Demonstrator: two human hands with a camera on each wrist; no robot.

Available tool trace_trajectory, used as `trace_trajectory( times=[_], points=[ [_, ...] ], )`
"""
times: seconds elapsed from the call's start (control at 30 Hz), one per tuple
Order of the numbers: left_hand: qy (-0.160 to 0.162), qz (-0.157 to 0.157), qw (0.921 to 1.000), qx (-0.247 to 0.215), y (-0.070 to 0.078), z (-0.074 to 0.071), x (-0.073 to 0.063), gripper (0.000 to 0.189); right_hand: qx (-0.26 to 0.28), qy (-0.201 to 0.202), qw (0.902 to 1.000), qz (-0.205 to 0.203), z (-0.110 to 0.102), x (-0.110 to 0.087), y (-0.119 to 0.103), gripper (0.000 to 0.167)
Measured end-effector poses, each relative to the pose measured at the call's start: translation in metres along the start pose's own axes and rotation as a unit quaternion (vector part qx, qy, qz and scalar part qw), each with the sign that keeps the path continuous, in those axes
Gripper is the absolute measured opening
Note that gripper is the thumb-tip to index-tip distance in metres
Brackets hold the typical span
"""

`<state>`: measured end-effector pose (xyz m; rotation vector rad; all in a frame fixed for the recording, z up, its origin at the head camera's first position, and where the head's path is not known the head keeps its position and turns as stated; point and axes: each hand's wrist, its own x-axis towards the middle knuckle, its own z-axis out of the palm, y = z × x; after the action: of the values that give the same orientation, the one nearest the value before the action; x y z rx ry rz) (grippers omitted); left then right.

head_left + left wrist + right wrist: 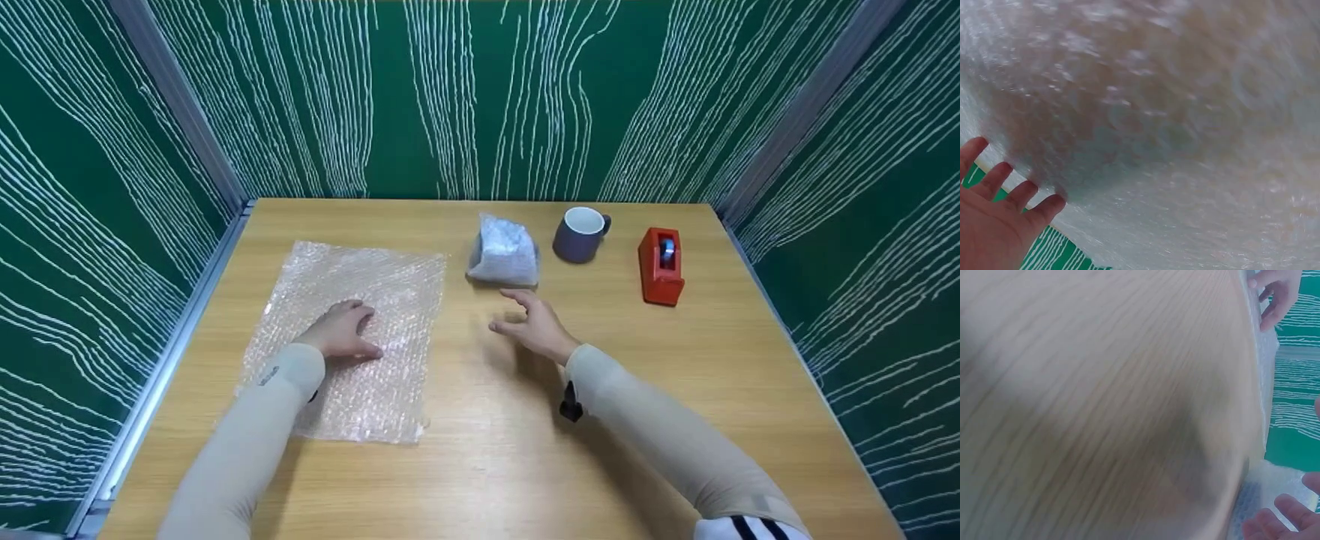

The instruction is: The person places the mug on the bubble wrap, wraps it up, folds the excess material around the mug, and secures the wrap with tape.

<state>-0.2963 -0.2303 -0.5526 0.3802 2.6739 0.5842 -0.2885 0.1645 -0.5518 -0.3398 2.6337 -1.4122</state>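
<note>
A sheet of clear bubble wrap (386,401) lies flat on the left part of the wooden table. Over its middle is my left hand (341,331), thumb and fingers apart, nothing held; in the left wrist view the fingers (1023,192) are spread above the wrap. My right hand (541,330) hovers above bare wood with loosely bent fingers, gripping nothing. Just beyond its fingertips sits a bundle wrapped in bubble wrap (506,253), its contents hidden. Behind the right hand's fingers, the right wrist view shows part of that bundle (1268,486).
To the right of the bundle stands a dark grey mug (576,244) with a white inside and its handle to the right. Farther right is a red tape dispenser (660,289). Green walls with white lines (517,97) enclose the table's back and sides.
</note>
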Motion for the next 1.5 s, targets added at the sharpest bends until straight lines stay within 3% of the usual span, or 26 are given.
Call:
trace_trajectory(
  times=[0.27, 0.53, 0.67, 0.83, 0.97, 1.17, 1.37, 1.5],
  points=[
    [-0.035, 0.037, 0.9987, 0.006, 0.009, -0.004, -0.008, 0.092, 0.006, -0.003, 0.9999, 0.012, -0.003, 0.001, 0.004, 0.075],
    [-0.07, 0.057, 0.9959, 0.006, 0.015, -0.001, -0.015, 0.09, 0.01, -0.007, 0.9998, -0.013, 0.006, 0.005, -0.004, 0.073],
    [-0.053, 0.055, 0.9967, -0.027, 0.008, -0.002, -0.018, 0.087, -0.002, -0.012, 0.9998, -0.016, 0.013, 0.014, -0.006, 0.071],
    [0.018, 0.043, 0.9969, -0.063, -0.014, -0.013, -0.022, 0.076, -0.016, -0.016, 0.9997, 0.001, 0.02, 0.027, -0.008, 0.071],
    [0.045, 0.006, 0.9948, -0.092, -0.034, -0.027, -0.037, 0.074, -0.024, -0.013, 0.9996, 0.005, 0.024, 0.038, -0.006, 0.071],
    [0.038, -0.084, 0.9875, -0.128, -0.061, -0.043, -0.059, 0.091, -0.031, -0.014, 0.9991, 0.023, 0.027, 0.047, -0.002, 0.071],
    [0.019, -0.146, 0.9737, -0.174, -0.085, -0.051, -0.068, 0.109, -0.012, -0.018, 0.9986, 0.047, 0.031, 0.05, -0.005, 0.073],
    [0.018, -0.165, 0.9676, -0.19, -0.1, -0.055, -0.071, 0.118, 0.002, -0.019, 0.9982, 0.056, 0.034, 0.053, -0.006, 0.072]
  ],
)
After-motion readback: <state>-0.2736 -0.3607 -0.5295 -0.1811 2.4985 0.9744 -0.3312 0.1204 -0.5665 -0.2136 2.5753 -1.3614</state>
